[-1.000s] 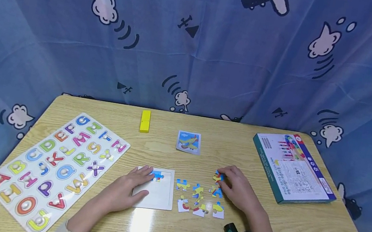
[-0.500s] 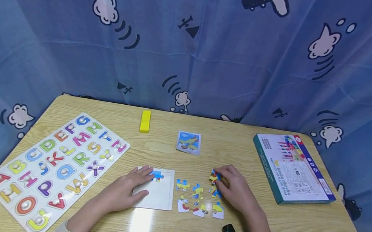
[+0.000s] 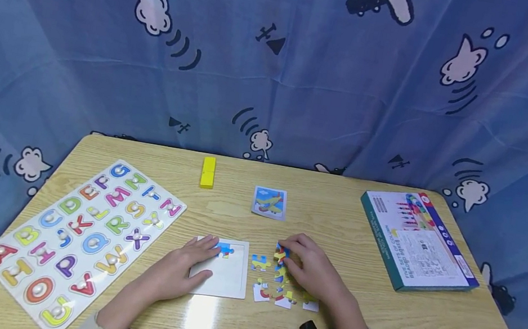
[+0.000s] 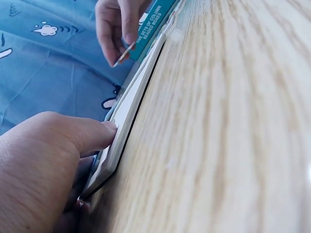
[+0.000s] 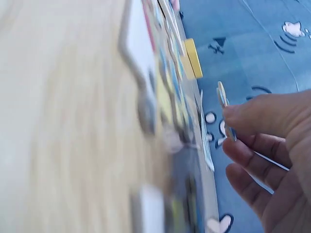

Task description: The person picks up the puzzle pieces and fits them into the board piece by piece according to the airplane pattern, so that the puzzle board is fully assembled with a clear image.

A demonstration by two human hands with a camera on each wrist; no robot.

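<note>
A white puzzle tray [image 3: 227, 282] lies on the table, with one blue jigsaw piece [image 3: 225, 250] in its upper part. My left hand [image 3: 175, 272] rests on the tray's left side, fingers extended; in the left wrist view the thumb [image 4: 95, 133] touches the tray's edge. Between thumb and fingers, my right hand [image 3: 314, 268] pinches a red, blue and yellow jigsaw piece [image 3: 280, 253], raised off the table in the right wrist view. Below and beside it lie several loose jigsaw pieces [image 3: 260, 263], right of the tray; the right hand hides some of them.
An alphabet peg board [image 3: 83, 240] occupies the left of the table. Toward the back are a yellow block [image 3: 208, 172] and a small airplane picture card [image 3: 269, 203]. A boxed set [image 3: 418, 241] lies at the right. A blue curtain [image 3: 279, 64] hangs behind.
My right hand has moved left with the pinched jigsaw piece, from the right end of the loose pieces toward the tray. The left hand has stayed on the tray.
</note>
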